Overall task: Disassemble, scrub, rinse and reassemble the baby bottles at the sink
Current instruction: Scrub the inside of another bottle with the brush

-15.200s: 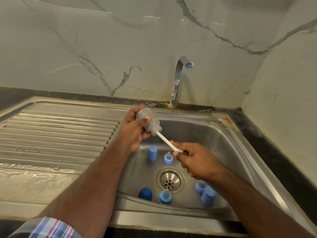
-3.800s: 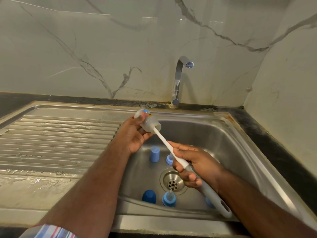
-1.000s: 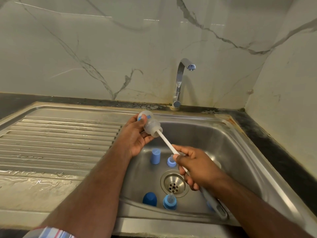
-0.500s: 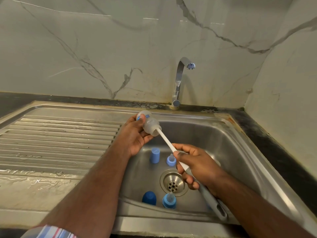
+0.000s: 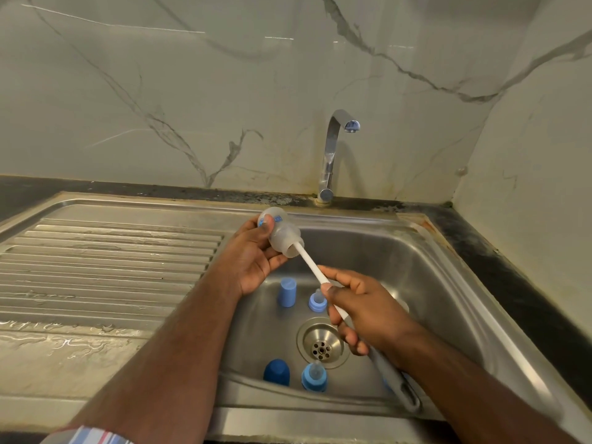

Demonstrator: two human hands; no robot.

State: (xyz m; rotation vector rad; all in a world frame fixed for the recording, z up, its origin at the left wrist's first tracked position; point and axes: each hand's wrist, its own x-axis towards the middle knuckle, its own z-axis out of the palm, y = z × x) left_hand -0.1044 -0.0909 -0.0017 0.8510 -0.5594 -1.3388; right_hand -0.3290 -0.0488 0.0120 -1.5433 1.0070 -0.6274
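Clear plastic baby bottle (image 5: 282,233) tilted above steel sink basin (image 5: 426,283), gripped by left hand (image 5: 253,264); right hand (image 5: 368,312) grips white-shafted bottle brush (image 5: 315,270), head inside bottle mouth.

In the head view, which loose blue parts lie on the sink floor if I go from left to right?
Dark blue cap → light blue cap, standing upright further back → blue collar with teat near the front → smaller blue collar with teat behind the drain. Anything under the right hand is hidden.
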